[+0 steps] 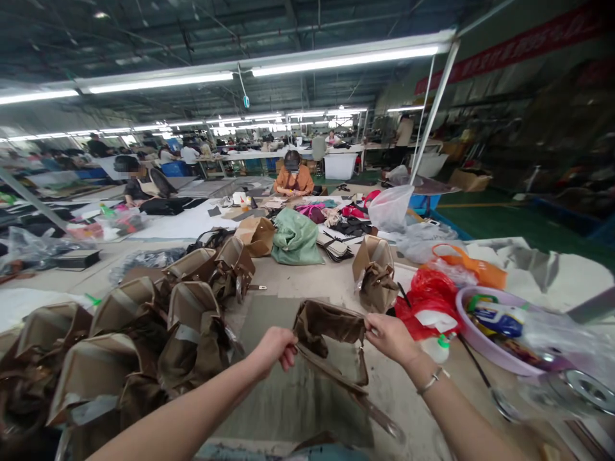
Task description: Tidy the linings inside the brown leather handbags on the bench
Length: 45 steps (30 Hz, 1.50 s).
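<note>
Both of my hands hold a brown bag piece [331, 320] by its rim, above a dark mat [273, 314] on the table. My left hand [276, 349] has its fingers curled round the left edge of the rim. On the opposite side, my right hand [387, 336] pinches the right corner. The piece looks like an open frame with brown lining hanging inside, and a strap [379, 416] trails below it towards me. Several similar unfinished bags [115, 307] stand in rows at my left, and another bag [375, 275] stands beyond my right hand.
A lilac basin [500, 358] of supplies, a red plastic bag [432, 294] and a green-capped bottle [437, 349] lie at the right. A green cloth sack [298, 237] is ahead. Across the table, a person in orange [293, 182] works; another person [144, 182] is at the left.
</note>
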Tool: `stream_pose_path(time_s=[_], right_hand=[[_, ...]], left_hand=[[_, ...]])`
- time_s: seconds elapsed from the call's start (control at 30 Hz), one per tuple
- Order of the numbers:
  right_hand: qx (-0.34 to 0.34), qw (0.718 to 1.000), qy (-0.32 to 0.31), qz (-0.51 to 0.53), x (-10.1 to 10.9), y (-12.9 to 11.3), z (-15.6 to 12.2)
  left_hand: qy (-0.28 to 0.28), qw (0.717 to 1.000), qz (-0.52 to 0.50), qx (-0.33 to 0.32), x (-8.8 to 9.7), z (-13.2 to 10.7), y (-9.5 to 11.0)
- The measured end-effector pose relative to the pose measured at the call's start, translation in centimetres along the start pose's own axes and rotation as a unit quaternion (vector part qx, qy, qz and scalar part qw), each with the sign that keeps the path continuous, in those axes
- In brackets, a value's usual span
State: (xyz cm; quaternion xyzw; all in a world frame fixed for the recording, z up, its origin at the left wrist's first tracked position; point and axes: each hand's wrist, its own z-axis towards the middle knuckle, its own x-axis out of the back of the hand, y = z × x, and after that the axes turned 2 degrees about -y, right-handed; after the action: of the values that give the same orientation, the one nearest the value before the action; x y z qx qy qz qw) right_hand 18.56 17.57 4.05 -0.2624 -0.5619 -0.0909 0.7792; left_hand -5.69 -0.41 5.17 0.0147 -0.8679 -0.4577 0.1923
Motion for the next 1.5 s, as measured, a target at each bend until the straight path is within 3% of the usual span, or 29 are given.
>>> stream_pose_path(time_s=[0.13, 0.23, 0.3, 0.37, 0.43, 0.5, 0.57, 0.67, 0.87, 1.1, 1.27, 1.5], right_hand=[[0.009, 0.998, -0.052, 0.014, -2.6, -0.8, -2.9], [-0.016, 0.997, -0.064, 0.028, -4.4, -0.9, -4.5], [-0.030, 0.997, -0.059, 0.029, -4.9, -0.8, -5.1], [-0.033, 0.997, -0.059, 0.032, -4.8, -0.7, -5.2], [-0.035, 0.997, -0.061, 0.039, -4.5, -0.7, -5.1], [-0.042, 0.996, -0.060, 0.054, -4.2, -0.7, -4.9], [-0.056, 0.994, -0.061, 0.074, -4.0, -0.7, -4.8], [-0.081, 0.987, -0.062, 0.122, -3.9, -0.6, -5.0], [-0.080, 0.961, -0.025, 0.265, -3.9, -0.8, -5.5], [-0.017, 0.982, -0.029, 0.187, -4.7, -1.9, -3.1], [-0.020, 0.985, -0.037, 0.168, -4.9, -2.4, -2.1], [-0.017, 0.989, -0.042, 0.139, -4.8, -2.2, -2.1]], left_hand=[[-0.074, 0.993, -0.036, 0.085, -1.4, -3.3, -4.1], [-0.133, 0.982, 0.092, 0.098, -1.3, -4.9, -3.5], [-0.100, 0.968, 0.226, 0.031, -0.7, -5.6, -1.5], [-0.005, 0.935, 0.339, -0.105, -0.3, -5.7, 1.0], [0.052, 0.888, 0.393, -0.231, -0.6, -5.2, 2.9], [0.063, 0.850, 0.420, -0.314, -1.5, -3.9, 4.0], [0.058, 0.822, 0.445, -0.351, -2.8, -2.2, 4.2], [0.053, 0.800, 0.479, -0.358, -4.6, -0.1, 3.7], [0.034, 0.795, 0.500, -0.342, -5.5, 1.6, 2.4], [0.000, 0.814, 0.468, -0.345, -5.3, 2.4, 1.5], [-0.016, 0.829, 0.447, -0.334, -5.3, 2.7, 1.2], [-0.001, 0.823, 0.450, -0.348, -5.7, 3.5, 1.1]])
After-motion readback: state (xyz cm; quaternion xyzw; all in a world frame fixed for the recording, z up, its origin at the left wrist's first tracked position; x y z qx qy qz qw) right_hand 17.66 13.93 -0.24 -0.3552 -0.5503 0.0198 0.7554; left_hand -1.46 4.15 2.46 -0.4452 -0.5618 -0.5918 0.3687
